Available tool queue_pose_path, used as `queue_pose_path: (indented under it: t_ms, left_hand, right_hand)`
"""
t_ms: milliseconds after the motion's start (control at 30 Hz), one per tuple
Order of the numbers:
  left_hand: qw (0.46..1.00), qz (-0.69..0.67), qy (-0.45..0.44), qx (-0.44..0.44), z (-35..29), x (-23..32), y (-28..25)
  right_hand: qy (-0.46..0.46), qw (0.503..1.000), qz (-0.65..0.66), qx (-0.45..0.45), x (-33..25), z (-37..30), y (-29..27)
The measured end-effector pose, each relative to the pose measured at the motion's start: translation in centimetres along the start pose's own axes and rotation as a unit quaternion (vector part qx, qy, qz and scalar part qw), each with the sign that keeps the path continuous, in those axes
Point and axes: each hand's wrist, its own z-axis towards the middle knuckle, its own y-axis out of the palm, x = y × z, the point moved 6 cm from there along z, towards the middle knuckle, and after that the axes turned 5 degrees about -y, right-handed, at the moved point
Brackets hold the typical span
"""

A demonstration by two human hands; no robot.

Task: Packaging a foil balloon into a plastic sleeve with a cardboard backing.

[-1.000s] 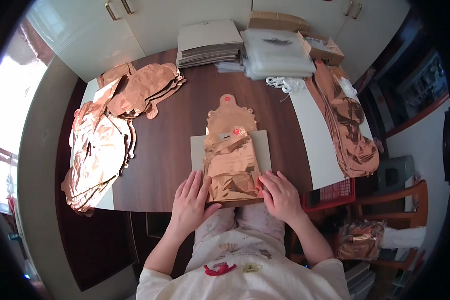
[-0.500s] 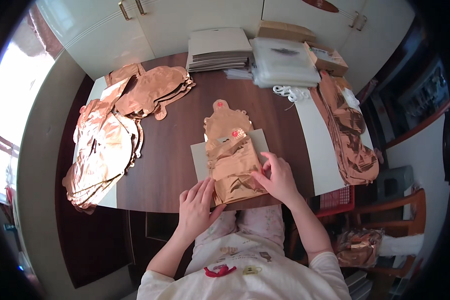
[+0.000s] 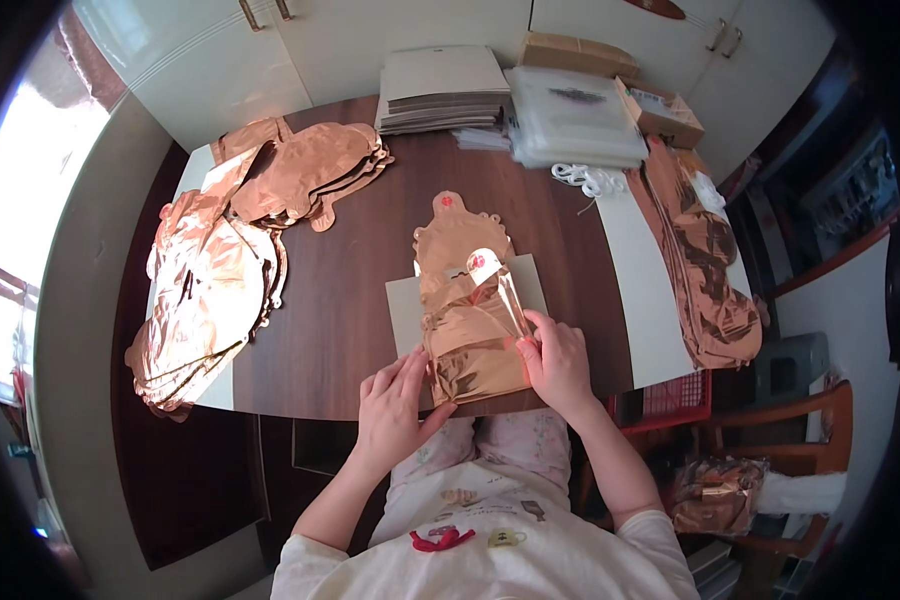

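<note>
Rested the left hand (image 3: pixel 392 408), unclenched, against the lower left edge of the folded copper foil (image 3: pixel 478 335); held the right hand (image 3: pixel 558 368) apart from it, at the right edge. Could not tell if pinching. Had the foil over a pale board (image 3: pixel 404 316) on the desk (image 3: pixel 320 310), near its front edge.

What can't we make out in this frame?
Middle of the cardboard sheet: head view, covered by the copper foil balloon.
Palm of the right hand: head view, hidden by the back of that hand.
Contents of the open cardboard box: head view, too small.
Print on the clear plastic bags: head view, too small.
</note>
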Motion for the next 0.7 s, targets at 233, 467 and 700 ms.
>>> queue_pose_path:
  t_ms: [233,467,700]
  left_hand:
    - [1.000,-0.011,-0.009,0.018,-0.1,-0.2,0.2]
    - [0.999,0.009,-0.010,0.035,0.1,-0.1,0.2]
    - [0.998,0.002,-0.027,0.050,0.2,-0.1,0.4]
  right_hand:
    - [-0.028,0.998,-0.052,-0.006,-0.5,0.0,0.0]
    - [-0.044,0.996,-0.077,-0.007,-0.9,0.1,0.0]
    - [-0.054,0.995,-0.078,-0.007,-1.1,0.1,-0.1]
